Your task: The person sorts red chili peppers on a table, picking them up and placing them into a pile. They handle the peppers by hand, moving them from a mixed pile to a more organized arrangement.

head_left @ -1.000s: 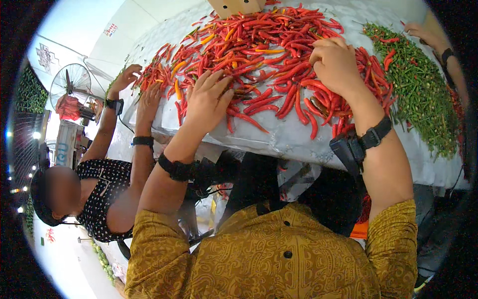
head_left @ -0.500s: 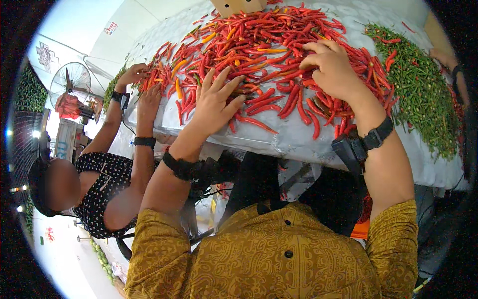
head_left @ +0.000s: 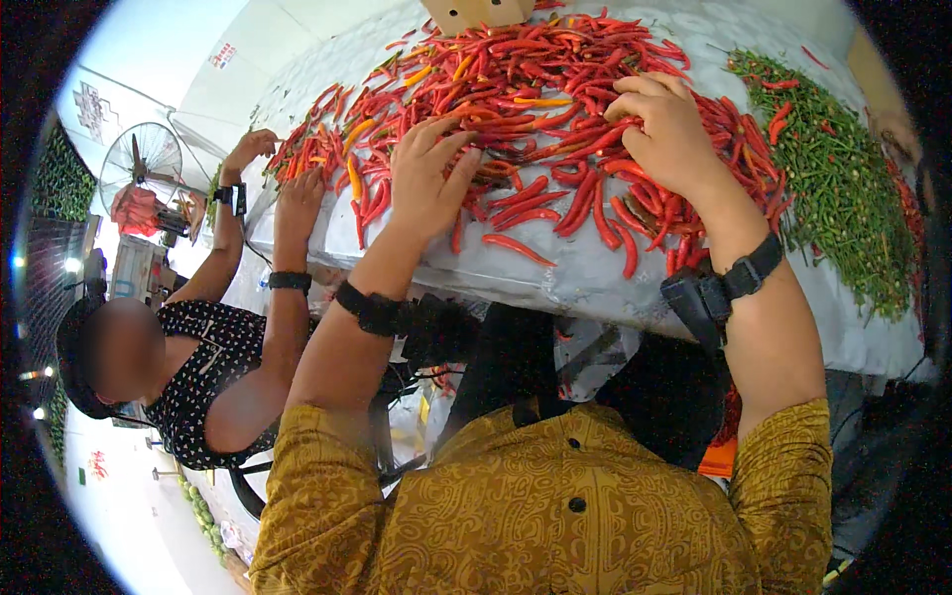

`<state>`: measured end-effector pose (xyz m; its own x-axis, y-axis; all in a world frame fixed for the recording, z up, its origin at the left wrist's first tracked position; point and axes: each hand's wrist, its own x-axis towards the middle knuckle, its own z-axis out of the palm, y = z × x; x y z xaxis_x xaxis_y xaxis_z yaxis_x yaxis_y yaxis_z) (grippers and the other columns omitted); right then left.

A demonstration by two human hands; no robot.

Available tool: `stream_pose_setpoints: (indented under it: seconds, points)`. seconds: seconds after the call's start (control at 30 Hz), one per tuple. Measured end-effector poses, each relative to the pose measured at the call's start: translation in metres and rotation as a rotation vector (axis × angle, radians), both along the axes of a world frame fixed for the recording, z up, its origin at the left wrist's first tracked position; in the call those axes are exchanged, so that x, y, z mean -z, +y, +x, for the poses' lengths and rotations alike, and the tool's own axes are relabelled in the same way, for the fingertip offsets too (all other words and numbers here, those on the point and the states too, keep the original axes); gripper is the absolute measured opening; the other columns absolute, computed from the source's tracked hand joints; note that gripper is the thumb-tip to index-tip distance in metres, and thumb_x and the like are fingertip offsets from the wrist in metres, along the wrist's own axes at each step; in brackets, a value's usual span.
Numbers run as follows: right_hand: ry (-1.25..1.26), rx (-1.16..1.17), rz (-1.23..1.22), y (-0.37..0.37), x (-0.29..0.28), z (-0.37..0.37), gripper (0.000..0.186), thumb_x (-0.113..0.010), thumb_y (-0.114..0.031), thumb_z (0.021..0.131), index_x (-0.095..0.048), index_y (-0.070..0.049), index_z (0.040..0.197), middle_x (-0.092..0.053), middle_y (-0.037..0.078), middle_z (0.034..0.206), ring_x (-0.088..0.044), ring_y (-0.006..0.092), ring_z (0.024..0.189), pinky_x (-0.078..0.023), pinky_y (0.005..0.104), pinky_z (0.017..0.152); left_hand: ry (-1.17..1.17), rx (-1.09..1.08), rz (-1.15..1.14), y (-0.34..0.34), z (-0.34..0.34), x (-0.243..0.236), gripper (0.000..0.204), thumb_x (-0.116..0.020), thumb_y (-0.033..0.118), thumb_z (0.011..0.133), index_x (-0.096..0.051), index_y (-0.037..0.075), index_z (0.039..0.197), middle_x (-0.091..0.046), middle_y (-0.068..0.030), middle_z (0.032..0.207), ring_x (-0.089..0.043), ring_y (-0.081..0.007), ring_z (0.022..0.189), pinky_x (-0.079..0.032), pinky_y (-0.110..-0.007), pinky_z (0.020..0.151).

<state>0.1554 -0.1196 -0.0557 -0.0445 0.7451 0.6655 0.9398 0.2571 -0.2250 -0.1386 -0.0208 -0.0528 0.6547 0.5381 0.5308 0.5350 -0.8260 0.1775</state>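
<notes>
A wide heap of red chili peppers (head_left: 535, 69), with a few orange ones among them, covers the middle of a table under a pale plastic sheet (head_left: 496, 278). Bent fingers of my left hand (head_left: 426, 183) rest on the heap's near left part, the thumb standing apart from the forefinger. My right hand (head_left: 669, 134) lies over the right part of the heap, fingers curved down onto the chilies and thumb apart. No chili shows clearly held in either hand, though the undersides are hidden. A single red chili (head_left: 518, 249) lies near the table's front edge.
Green chilies (head_left: 833, 178) form a long pile along the right side. A cardboard box (head_left: 481, 14) stands at the far edge. On the left a person in a dark patterned top (head_left: 213, 367) has both hands (head_left: 300, 203) by the heap. A fan (head_left: 139, 164) stands behind.
My left hand has shifted slightly up and left, its spread fingers now bent and closer together. My right hand barely moved. The co-worker's farther hand has drawn back from the heap.
</notes>
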Motion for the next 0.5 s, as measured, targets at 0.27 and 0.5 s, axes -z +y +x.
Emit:
stream_pose_setpoints:
  seconds: [0.27,0.5]
  points:
    - [0.005,-0.024,0.006,-0.003,-0.006,-0.002,0.02,-0.057,-0.01,0.07,-0.069,-0.011,0.086,-0.064,0.007,0.107,-0.052,0.0314,0.109,-0.04,0.045,0.097,0.164,-0.085,0.13,-0.028,0.042,-0.01,0.041,-0.072,0.036,0.074,-0.069,0.015,0.108,-0.05,-0.012,0.132,-0.041,-0.0345,0.126,-0.033,-0.049,0.103]
    - [0.031,-0.035,0.019,-0.002,-0.004,-0.006,0.021,-0.058,-0.008,0.069,-0.07,-0.011,0.087,-0.064,0.008,0.104,-0.053,0.0312,0.108,-0.04,0.0441,0.098,0.223,-0.089,0.083,-0.019,0.044,-0.003,0.036,-0.073,0.034,0.07,-0.072,0.017,0.101,-0.048,-0.0106,0.134,-0.036,-0.0343,0.129,-0.03,-0.057,0.101]
